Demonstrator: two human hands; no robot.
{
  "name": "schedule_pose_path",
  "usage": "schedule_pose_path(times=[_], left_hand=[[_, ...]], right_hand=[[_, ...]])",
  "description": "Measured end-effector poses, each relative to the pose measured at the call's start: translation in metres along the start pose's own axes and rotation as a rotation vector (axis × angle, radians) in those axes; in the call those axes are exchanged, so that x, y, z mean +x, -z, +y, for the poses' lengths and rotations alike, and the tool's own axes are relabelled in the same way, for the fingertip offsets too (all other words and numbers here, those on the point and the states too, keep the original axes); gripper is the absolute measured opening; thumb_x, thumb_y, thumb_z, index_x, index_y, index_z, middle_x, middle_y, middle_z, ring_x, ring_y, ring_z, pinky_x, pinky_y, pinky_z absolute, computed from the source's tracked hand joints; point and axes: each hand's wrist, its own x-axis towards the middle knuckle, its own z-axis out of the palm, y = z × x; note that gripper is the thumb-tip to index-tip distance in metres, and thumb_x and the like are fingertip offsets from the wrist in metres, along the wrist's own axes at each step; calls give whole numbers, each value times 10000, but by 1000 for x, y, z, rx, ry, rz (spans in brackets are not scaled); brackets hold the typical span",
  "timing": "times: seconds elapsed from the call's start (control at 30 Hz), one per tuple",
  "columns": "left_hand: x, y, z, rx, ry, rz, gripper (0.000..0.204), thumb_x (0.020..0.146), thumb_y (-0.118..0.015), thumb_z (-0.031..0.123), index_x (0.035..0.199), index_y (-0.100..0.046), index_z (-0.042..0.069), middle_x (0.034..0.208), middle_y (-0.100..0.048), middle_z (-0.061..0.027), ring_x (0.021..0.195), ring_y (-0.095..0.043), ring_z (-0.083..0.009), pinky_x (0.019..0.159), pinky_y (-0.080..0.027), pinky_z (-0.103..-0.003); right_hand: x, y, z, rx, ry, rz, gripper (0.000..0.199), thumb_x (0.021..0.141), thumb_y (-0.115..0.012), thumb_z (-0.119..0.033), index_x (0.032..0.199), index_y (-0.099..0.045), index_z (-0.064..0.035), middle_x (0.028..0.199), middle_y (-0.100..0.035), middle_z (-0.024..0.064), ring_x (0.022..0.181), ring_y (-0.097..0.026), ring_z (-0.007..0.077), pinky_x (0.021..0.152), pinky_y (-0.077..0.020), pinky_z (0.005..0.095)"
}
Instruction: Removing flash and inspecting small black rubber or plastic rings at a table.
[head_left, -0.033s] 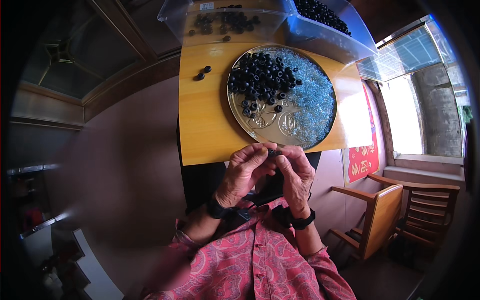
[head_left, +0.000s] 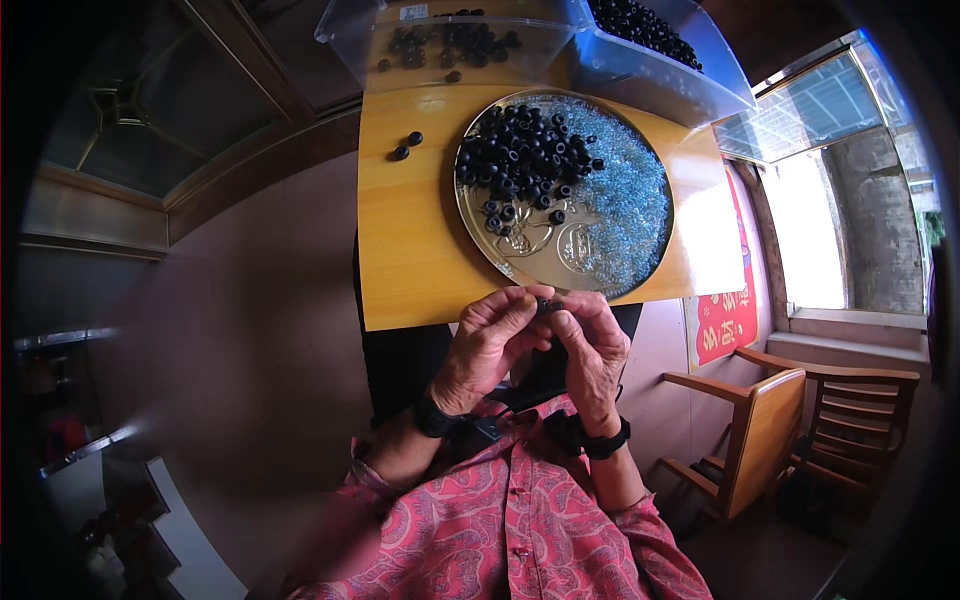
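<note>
We observed no visible change: the left hand (head_left: 484, 347) and right hand (head_left: 594, 356) kept fingertips pinched on a dark bead (head_left: 544, 304), at six o'clock from the round tray (head_left: 541, 264), so we judged handling unfinished.

Both forearms rise from the near side, the left forearm (head_left: 402, 455) slanting right and the right forearm (head_left: 618, 478) slanting left. The left hand (head_left: 480, 345) and right hand (head_left: 597, 360) meet at the far end — fingertips close together, each thumb bent in toward its index finger in a pinch. The other fingers curl beneath — partly hidden.
</note>
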Motion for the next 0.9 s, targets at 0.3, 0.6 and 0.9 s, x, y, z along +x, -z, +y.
schedule_pose_path(times=[0.3,0.6,0.9], left_hand=[[5,1,-1,53,-16,14,245,997,-556,162,1192,-628,31,978,-695,-67,828,-686,-136,724,-574,-261],[3,-2,-2,109,-31,44,241,996,-557,157,1186,-629,27,988,-689,-73,840,-682,-155,757,-573,-299],[-1,-4,4,186,-71,29,242,999,-552,150,1189,-629,22,986,-687,-75,842,-678,-156,771,-560,-297]], right_hand=[[5,0,4,-26,24,-1,95,885,-674,11,975,-644,3,978,-578,29,911,-548,104,797,-460,232],[4,1,4,-15,17,-5,89,895,-670,2,980,-646,3,976,-569,23,883,-548,93,763,-470,227],[2,0,2,-55,39,-24,97,909,-659,-8,1000,-627,7,985,-551,27,874,-548,86,741,-476,223]])
